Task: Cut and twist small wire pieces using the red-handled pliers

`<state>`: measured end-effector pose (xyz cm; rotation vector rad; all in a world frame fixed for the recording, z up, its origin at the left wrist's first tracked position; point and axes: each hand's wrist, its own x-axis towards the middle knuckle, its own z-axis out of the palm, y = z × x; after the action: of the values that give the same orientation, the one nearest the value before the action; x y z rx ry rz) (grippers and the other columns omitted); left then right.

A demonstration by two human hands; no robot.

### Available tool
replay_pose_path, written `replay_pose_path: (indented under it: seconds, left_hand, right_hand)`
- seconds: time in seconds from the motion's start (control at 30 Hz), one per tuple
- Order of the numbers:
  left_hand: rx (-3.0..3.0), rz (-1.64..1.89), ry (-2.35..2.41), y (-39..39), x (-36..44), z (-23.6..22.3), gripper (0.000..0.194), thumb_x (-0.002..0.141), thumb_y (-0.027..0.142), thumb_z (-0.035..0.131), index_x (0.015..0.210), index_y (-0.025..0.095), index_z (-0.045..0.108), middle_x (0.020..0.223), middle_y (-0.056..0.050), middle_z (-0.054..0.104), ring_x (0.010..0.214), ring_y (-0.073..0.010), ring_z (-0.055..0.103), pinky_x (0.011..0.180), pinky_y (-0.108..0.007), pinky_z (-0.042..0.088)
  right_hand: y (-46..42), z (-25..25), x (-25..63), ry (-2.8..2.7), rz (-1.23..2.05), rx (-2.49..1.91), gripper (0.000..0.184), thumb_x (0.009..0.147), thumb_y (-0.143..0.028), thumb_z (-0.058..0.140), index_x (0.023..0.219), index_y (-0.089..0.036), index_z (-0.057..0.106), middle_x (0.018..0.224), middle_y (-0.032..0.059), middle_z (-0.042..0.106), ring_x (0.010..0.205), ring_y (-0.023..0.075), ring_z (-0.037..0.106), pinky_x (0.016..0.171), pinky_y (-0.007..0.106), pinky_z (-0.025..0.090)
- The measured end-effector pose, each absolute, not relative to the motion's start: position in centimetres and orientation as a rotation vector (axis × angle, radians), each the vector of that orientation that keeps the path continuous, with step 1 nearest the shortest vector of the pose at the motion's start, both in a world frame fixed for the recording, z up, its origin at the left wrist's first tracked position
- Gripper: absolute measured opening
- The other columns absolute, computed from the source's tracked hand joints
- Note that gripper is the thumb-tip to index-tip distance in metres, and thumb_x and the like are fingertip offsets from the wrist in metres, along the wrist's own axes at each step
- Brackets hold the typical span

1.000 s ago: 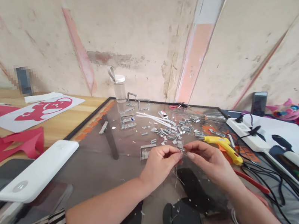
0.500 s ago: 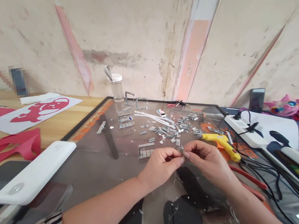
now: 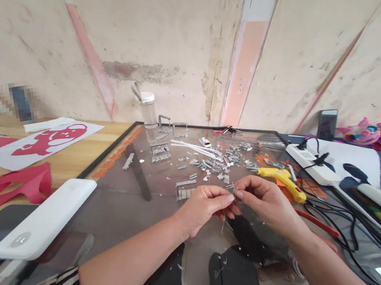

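Note:
My left hand (image 3: 211, 206) and my right hand (image 3: 263, 201) meet fingertip to fingertip above the dark glass tabletop (image 3: 124, 225). Both are closed in a pinch on a thin, wire-like piece, mostly hidden by the fingers and too fine to make out fully. Just beyond the fingertips lies a small metal piece (image 3: 229, 186). A heap of small grey metal pieces (image 3: 234, 156) is scattered past the hands, with white strips (image 3: 195, 148) beside it. Left of the heap stands a small grey frame (image 3: 185, 183) with flat pieces, partly behind my left hand.
A yellow glue gun (image 3: 281, 178) lies right of my right hand, near red-handled pliers (image 3: 317, 221), black cables (image 3: 331, 209) and a white power strip (image 3: 311, 164). A white power bank (image 3: 47, 218) lies left. A clear bottle (image 3: 148, 110) stands at the back.
The lower fingers of my left hand have uncurled downward and now show beneath the thumb. The fingertips of both hands stay together in nearly the same place.

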<state>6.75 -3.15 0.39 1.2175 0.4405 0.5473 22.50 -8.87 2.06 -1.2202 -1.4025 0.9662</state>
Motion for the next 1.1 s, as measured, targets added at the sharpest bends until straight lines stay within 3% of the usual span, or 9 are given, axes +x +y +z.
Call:
replay_pose_path:
  seconds: [0.2, 0.63, 0.93, 1.1]
  left_hand:
    - [1.309, 0.619, 0.507, -3.4, 6.9, 0.5, 0.02, 0.071, 0.032, 0.062, 0.069, 0.012, 0.064, 0.064, -0.003, 0.063, 0.055, -0.0084, 0.05, 0.053, -0.021, 0.036]
    - [1.127, 0.629, 0.461, -3.0, 6.8, 0.4, 0.019, 0.067, 0.031, 0.067, 0.067, 0.013, 0.06, 0.053, 0.002, 0.054, 0.048, -0.0059, 0.042, 0.048, -0.02, 0.028]
    - [1.13, 0.565, 0.376, -2.8, 6.7, 0.2, 0.015, 0.069, 0.026, 0.066, 0.07, 0.012, 0.062, 0.048, 0.001, 0.054, 0.046, -0.0063, 0.042, 0.047, -0.021, 0.027]
    - [1.21, 0.58, 0.416, -2.9, 6.7, 0.4, 0.016, 0.069, 0.028, 0.066, 0.071, 0.013, 0.063, 0.051, 0.0, 0.057, 0.047, -0.006, 0.042, 0.048, -0.02, 0.03]
  right_hand:
    - [-8.8, 1.7, 22.6, -1.44, 0.873, -1.284, 0.013, 0.078, -0.03, 0.058, 0.076, -0.018, 0.054, 0.069, -0.0006, 0.057, 0.059, 0.012, 0.054, 0.059, 0.026, 0.045]
    - [-9.0, 2.6, 23.0, -1.808, 0.104, -1.277, 0.005, 0.076, -0.018, 0.057, 0.08, -0.021, 0.059, 0.088, 0.0041, 0.057, 0.073, 0.0143, 0.055, 0.063, 0.027, 0.044]
    - [-9.1, 3.0, 23.6, -1.895, 0.074, -1.273, 0.01, 0.076, -0.016, 0.059, 0.084, -0.022, 0.062, 0.09, 0.0033, 0.057, 0.084, 0.0152, 0.057, 0.073, 0.027, 0.046]
    - [-9.1, 3.1, 23.9, -1.928, 0.015, -1.258, 0.007, 0.078, -0.019, 0.058, 0.079, -0.022, 0.063, 0.083, 0.0022, 0.058, 0.077, 0.0141, 0.058, 0.07, 0.026, 0.046]
